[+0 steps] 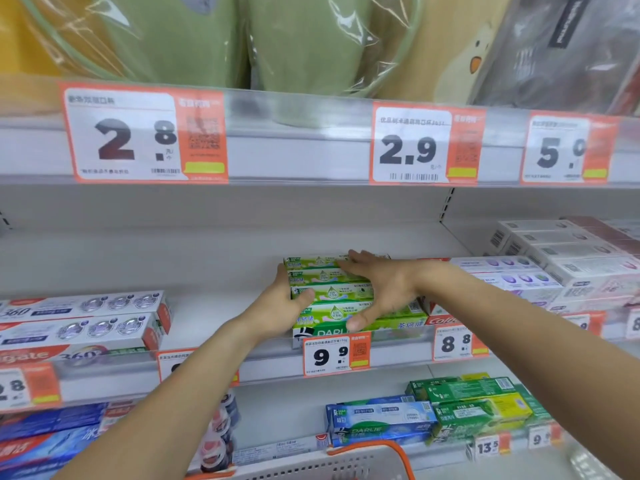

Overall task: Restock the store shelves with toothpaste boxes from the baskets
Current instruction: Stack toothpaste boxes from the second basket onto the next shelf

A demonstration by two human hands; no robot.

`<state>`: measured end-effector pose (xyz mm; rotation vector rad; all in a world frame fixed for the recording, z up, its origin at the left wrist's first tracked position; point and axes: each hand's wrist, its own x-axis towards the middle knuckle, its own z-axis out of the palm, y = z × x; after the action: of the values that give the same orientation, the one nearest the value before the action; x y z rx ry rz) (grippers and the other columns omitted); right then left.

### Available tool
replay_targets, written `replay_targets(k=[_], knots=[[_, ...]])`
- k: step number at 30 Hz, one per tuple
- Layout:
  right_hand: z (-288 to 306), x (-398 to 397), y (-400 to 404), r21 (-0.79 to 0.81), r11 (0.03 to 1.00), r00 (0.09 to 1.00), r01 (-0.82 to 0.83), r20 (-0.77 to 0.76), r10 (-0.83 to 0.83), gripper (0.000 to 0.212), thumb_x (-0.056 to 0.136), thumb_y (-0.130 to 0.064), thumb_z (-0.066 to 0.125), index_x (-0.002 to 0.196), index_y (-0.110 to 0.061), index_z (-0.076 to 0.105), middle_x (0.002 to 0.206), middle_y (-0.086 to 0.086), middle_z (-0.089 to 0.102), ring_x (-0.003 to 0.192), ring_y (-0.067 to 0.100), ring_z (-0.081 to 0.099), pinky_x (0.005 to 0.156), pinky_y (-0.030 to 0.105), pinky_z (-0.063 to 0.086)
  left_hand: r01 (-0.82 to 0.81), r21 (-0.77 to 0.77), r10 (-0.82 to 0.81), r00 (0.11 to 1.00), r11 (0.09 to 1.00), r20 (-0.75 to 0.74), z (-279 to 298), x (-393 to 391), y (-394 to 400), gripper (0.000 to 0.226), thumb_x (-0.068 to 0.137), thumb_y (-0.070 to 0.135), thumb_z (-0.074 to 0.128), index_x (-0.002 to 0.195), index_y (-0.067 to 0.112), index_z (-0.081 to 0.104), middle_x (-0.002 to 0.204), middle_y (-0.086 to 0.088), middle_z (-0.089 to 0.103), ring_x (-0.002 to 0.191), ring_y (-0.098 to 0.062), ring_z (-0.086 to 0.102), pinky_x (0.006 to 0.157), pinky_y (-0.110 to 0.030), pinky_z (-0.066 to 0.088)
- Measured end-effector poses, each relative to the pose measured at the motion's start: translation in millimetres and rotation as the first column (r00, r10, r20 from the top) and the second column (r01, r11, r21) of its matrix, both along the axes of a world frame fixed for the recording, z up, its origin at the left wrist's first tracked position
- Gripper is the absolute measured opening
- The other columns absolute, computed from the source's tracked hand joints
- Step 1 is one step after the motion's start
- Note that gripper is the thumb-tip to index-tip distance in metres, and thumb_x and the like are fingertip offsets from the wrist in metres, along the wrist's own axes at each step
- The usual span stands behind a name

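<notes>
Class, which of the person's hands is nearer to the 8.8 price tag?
Right. The right hand lies on the green Darlie boxes, just left of the 8.8 price tag; the left hand grips their far left end.
</notes>
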<state>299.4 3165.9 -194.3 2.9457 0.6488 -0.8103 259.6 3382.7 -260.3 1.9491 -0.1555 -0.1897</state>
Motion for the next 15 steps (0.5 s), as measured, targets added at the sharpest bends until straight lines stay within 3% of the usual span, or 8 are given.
replay_targets(k=[3,6,11,15], knots=[[-17,-12,-3,-0.007,0.999,0.997,-0.035,0.063,0.035,0.141,0.055,-0.089,0.065,0.155,-0.033,-0.018,0.162,-0.002,-0.026,0.149,0.02,-0.024,0.123,0.054,-0.005,0.026,0.015,-0.026,1.0,1.0,-0.014,1,0,1,0.046,0.103,0.022,0.051,0.142,0.017,0.028,0.127,0.002,0.062,0.107,-0.014,0.065,0.089,-0.026,0.055],[-34,-21,-6,-0.006,0.995,0.974,-0.099,0.204,0.098,0.136,0.063,-0.091,0.056,0.155,-0.027,-0.02,0.163,0.007,-0.025,0.149,0.028,-0.024,0.121,0.059,-0.006,0.085,0.004,-0.085,0.996,0.996,-0.029,1,-1,3,0.054,0.101,0.025,0.056,0.144,0.017,0.025,0.127,0.007,0.061,0.104,-0.001,0.063,0.081,-0.013,0.054],[-50,-38,-7,0.036,0.985,0.922,-0.169,0.358,0.145,0.116,0.077,-0.089,0.036,0.156,-0.022,-0.016,0.164,0.01,-0.02,0.15,0.028,-0.022,0.119,0.064,-0.006,0.144,0.0,-0.144,0.989,0.99,-0.043,0,1,5,0.066,0.097,0.028,0.062,0.147,0.016,0.021,0.133,0.006,0.059,0.118,-0.008,0.061,0.097,-0.027,0.053],[-55,-44,-1,0.037,0.992,0.911,-0.117,0.401,0.093,0.114,0.077,-0.092,0.025,0.156,-0.022,-0.017,0.164,0.01,-0.02,0.15,0.028,-0.023,0.119,0.062,-0.008,0.105,-0.057,-0.11,0.989,0.993,-0.097,0,2,-2,0.062,0.1,0.016,0.057,0.147,0.014,0.016,0.134,-0.003,0.057,0.117,-0.018,0.062,0.093,-0.031,0.056]])
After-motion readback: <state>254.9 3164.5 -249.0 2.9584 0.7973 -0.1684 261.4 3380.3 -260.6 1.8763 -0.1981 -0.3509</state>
